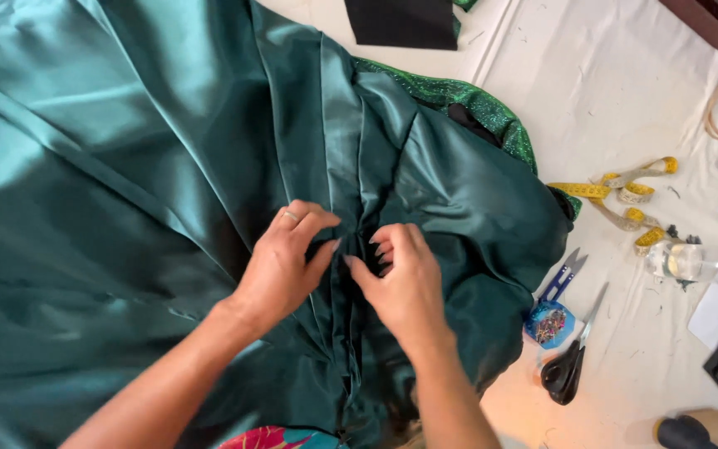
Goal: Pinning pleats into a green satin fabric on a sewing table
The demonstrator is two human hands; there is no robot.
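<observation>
Fingers of both hands pinch narrow folds of the dark green satin fabric [151,166], tips nearly meeting at the pleated seam. Left hand [280,266] sits just left of the seam, thumb and forefinger closed on a fold, ring on one finger, wrist bent inward. Right hand [405,287] sits just right of it, fingers curled tight, thumb pressing the cloth flat. Both forearms come up from the near edge, angled toward each other. Judgement: slippery satin, so keep pleats even, hold tension low, grip close to the seam.

Right of the seam, near: black-handled scissors [571,357], pin container [548,323], blue thread snips [564,274]. Farther right: clear plastic bottle [695,262], yellow tape measure [625,195]. Beyond the seam: glittery green fabric [479,108], all on the white table cover [608,75].
</observation>
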